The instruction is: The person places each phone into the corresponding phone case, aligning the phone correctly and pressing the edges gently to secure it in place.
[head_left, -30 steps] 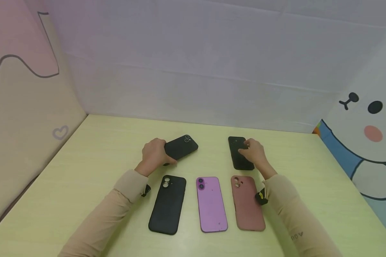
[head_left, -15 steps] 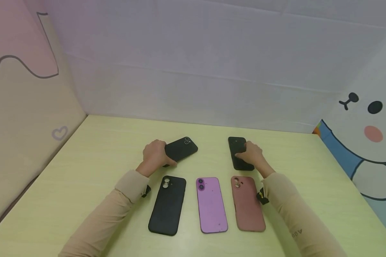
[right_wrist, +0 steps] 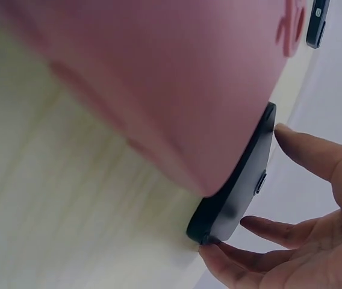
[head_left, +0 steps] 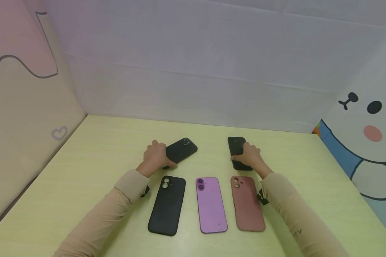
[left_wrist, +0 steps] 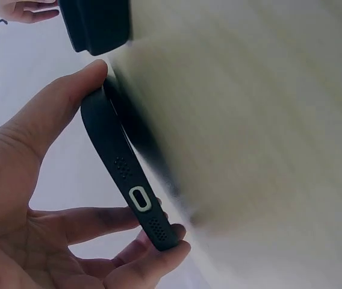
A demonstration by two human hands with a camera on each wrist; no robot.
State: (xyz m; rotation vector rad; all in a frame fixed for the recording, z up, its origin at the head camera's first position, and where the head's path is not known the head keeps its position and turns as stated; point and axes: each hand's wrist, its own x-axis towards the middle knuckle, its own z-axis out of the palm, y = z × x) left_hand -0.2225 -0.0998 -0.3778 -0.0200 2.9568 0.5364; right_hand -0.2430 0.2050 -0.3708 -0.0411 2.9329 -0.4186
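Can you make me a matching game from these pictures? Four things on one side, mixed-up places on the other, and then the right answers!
Column one:
1. purple phone
2. pink case
3. black case
4. left hand

Column two:
A. on the right end of the near row
B. gripping a dark phone
C. in the middle of the near row
D. on the left end of the near row

Right pairs: 1-C, 2-A, 3-D, 4-B

A screened-in tabletop booth: pale yellow table, plain whitish backdrop, cartoon-printed side panels.
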